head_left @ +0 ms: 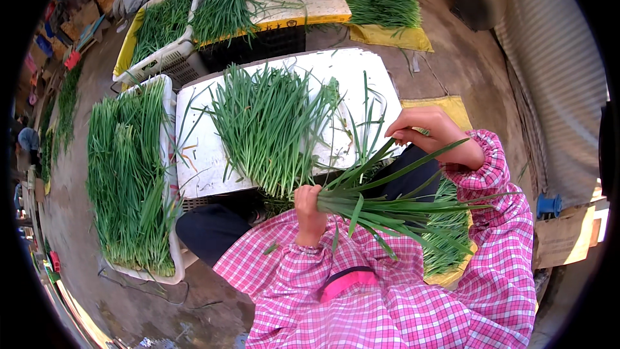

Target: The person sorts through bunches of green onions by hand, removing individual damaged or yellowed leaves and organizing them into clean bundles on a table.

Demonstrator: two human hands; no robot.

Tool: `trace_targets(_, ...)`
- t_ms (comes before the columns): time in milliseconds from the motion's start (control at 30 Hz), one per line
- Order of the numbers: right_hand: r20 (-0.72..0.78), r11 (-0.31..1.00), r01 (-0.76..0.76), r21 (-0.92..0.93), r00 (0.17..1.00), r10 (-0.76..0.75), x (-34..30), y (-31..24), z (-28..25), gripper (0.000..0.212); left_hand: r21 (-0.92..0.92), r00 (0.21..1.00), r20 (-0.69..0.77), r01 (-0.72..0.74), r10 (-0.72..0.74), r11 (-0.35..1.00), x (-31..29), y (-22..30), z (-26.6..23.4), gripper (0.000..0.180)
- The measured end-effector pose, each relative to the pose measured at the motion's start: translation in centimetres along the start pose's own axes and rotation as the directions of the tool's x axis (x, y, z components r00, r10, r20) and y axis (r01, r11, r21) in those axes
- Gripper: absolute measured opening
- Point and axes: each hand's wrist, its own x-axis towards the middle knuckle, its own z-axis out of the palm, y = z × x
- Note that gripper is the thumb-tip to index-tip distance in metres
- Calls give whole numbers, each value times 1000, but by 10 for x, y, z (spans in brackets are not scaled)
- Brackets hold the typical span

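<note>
My left hand [310, 214] is closed around the base end of a bunch of garlic chives [371, 201], held over my lap. Its long green leaves fan out to the right, some drooping across my pink checked sleeve. Above the fan, my right hand [431, 130] is pinched at the tip of a leaf from this bunch. Just beyond, a large loose heap of chives [268, 123] lies on a white board [203, 171], with stray leaves scattered at its right side. Part of another pile of chives [447, 226] shows below my right forearm, partly hidden by the held leaves.
At my left stands a white crate [169, 271] packed with chives. Farther off are a second crate [184, 64] of chives, another board [303, 0], and chives [381, 0] on a yellow sheet. Corrugated sheeting [549, 64] rises at the right. Another person's legs show at the top.
</note>
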Motion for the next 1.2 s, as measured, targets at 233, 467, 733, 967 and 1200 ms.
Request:
trace_targets(233, 100, 837, 208, -506, 978, -182, -10, 1, -5, 29, 6, 996, 86, 37, -38, 999, -1, -1, 0, 26)
trace_targets(467, 51, 877, 214, -431, 976, -213, -7, 1, -2, 16, -17, 990, 137, 21, -18, 1000, -3, 5, 5, 28)
trace_targets(733, 17, 995, 59, -76, 998, -58, 4, -6, -15, 19, -20, 990, 138, 3, -1, 1000, 2, 14, 2, 28)
trace_targets(967, 147, 922, 242, -304, 968, -205, 10, -34, -10, 25, 8, 985, 170, -4, 2, 1000, 4, 15, 0, 28)
trace_targets(1200, 210, 876, 286, -388, 953, -218, 2, -41, -2, 25, 14, 979, 201, 9, -11, 1000, 4, 15, 1, 28)
